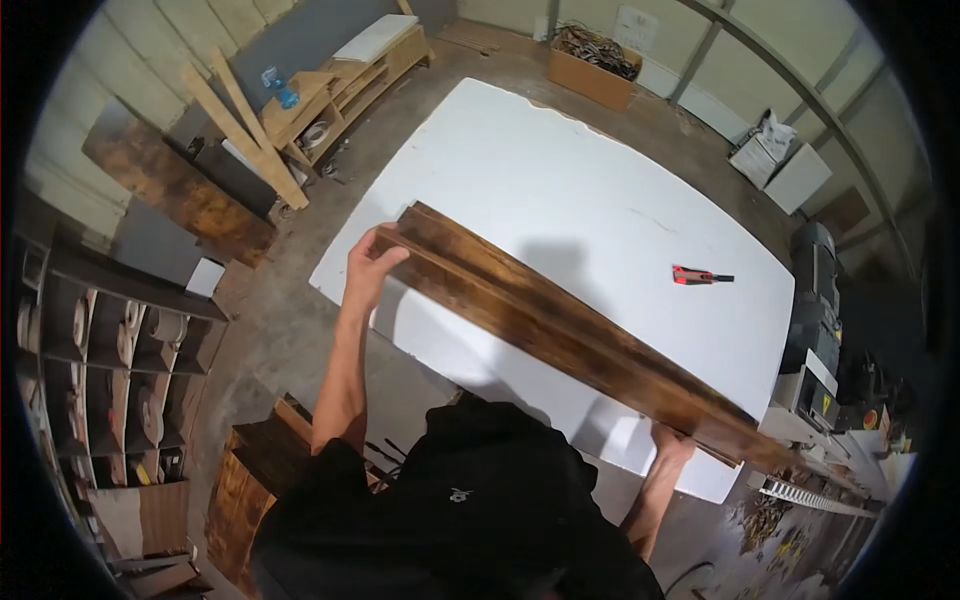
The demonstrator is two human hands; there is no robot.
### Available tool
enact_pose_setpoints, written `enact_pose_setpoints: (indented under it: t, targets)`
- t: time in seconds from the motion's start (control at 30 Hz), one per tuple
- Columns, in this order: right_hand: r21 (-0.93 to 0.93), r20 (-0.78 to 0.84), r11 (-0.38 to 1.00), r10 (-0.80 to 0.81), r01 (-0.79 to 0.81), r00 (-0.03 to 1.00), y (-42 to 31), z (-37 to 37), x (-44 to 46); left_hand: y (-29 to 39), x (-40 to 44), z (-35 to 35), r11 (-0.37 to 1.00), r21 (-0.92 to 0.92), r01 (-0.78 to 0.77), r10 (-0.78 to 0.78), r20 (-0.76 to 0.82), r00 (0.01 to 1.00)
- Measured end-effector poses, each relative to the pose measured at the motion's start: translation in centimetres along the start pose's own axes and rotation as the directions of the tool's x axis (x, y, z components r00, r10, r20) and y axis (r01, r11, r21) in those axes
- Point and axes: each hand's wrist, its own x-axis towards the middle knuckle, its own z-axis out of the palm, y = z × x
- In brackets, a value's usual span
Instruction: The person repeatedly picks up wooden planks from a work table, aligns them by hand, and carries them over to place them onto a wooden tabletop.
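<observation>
A long, dark brown wood-grain board piece [520,315] slants across the white tabletop, with panels that meet along its length at an angle. My left hand [372,262] grips its far left end, thumb on the near side and fingers curled over the edge. Near the right end, my right hand [672,447] holds the near lower edge, its fingers partly hidden by the wood. A red and black utility knife [703,276] lies on the white tabletop [480,150] beyond the board.
Shelves with rolls of edging [150,410] stand at the left. A brown wood cabinet piece [240,490] sits by my left side. Machinery [820,300] lines the right. A cardboard box of scraps [592,80] and a low wooden bench [345,90] are at the back.
</observation>
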Motion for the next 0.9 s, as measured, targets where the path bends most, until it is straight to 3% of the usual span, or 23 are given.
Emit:
enact_pose_setpoints:
  t: [0.07,0.13,0.17,0.23,0.27,0.3,0.33,0.37,0.4,0.43,0.47,0.53,0.63,0.73,0.83,0.9]
  targets:
    - [0.025,0.006,0.996,0.08,-0.08,0.997,1.2,-0.7,-0.8,-1.8,2.1,0.8,0.999,0.04,0.011,-0.009,-0.065,0.998]
    - [0.019,0.123,0.982,0.184,-0.187,0.975,1.5,-3.0,0.4,-4.0,4.5,-0.2,0.936,0.35,0.032,-0.008,-0.069,0.998]
    - [-0.033,0.157,0.987,0.158,-0.155,0.975,2.0,-3.1,0.0,-6.8,6.8,0.2,0.956,0.279,0.094,-0.065,-0.111,0.992]
    - [-0.13,0.225,0.988,0.107,-0.079,0.968,2.6,-3.8,-1.4,-7.8,8.6,0.0,0.938,0.338,0.075,-0.045,-0.096,0.994]
    - [-0.156,0.136,0.986,0.079,-0.058,0.988,2.9,-2.8,-3.0,-8.0,9.3,-0.4,0.947,0.312,0.072,-0.061,-0.044,0.997]
    - [-0.368,0.101,0.928,0.109,-0.065,0.989,1.8,-4.5,-2.0,-7.3,9.3,0.2,0.912,0.409,0.027,0.003,-0.074,0.997]
    - [-0.57,0.0,0.816,0.119,-0.098,0.993,0.9,-5.3,-1.6,-7.4,9.6,0.4,0.92,0.39,0.035,-0.023,-0.036,0.999]
    - [-0.709,0.03,0.704,0.089,-0.042,0.996,0.0,-6.6,-1.2,-9.2,11.0,-0.8,0.913,0.408,0.024,-0.061,0.077,0.995]
    - [-0.828,0.059,0.561,0.074,0.007,0.995,-0.6,-7.5,-0.9,-10.0,10.8,-0.3,0.701,0.705,-0.105,0.133,0.015,0.991]
    - [-0.915,0.072,0.398,0.003,0.065,0.997,-0.9,-5.9,-3.1,-10.7,11.1,-0.7,0.626,0.778,-0.058,0.046,0.037,0.998]
    - [-0.911,0.147,0.38,-0.061,0.16,0.987,-1.2,-6.6,-3.0,-12.5,11.6,-1.7,0.589,0.802,-0.099,0.1,0.05,0.994]
    - [-0.888,0.275,0.331,-0.178,0.321,0.945,-2.1,-9.0,-2.7,-12.3,10.8,-1.4,0.578,0.815,-0.043,0.065,0.007,0.998]
    - [-0.852,0.315,0.373,-0.196,0.368,0.929,-3.7,-10.7,-2.5,-12.1,9.8,-1.4,0.59,0.799,-0.116,0.021,0.129,0.991]
    - [-0.836,0.335,0.358,-0.266,0.416,0.904,-2.7,-8.0,-4.0,-13.3,9.7,-1.2,0.417,0.891,-0.18,0.149,0.128,0.98]
    - [-0.733,0.532,0.393,-0.178,0.555,0.828,0.7,-1.2,-7.9,-12.9,9.0,0.1,0.425,0.895,-0.134,0.146,0.078,0.986]
    - [-0.629,0.734,0.366,-0.013,0.686,0.679,2.9,3.6,-11.4,-12.7,8.7,0.6,0.43,0.895,-0.117,0.154,0.055,0.986]
